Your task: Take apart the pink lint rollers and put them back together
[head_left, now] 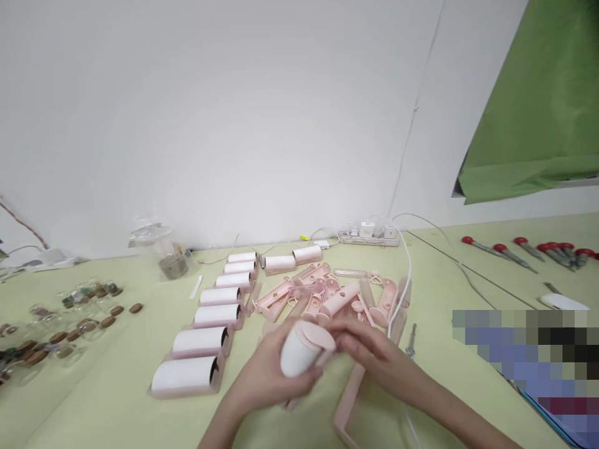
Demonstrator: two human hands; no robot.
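My left hand (269,374) is wrapped round a white roll (298,351) with a pink plastic end piece, holding it tilted above the table. At the right side of that end piece is my right hand (369,352), its fingers bent together. What they pinch, if anything, is hidden. Behind both hands lies a loose heap of pink plastic parts (340,300). A long pink plastic piece (350,396) rests below my right hand. To the left, several white rolls in pink holders (187,374) form a column, with two more (279,264) at its far end.
A white cable (408,265) runs from a power strip (369,238) past my right hand. Small glass bottles and corks (70,337) cover the left side. A plastic bag (171,259) stands by the wall. Red-ended tools (515,255) and a screw-like metal piece (412,340) lie right.
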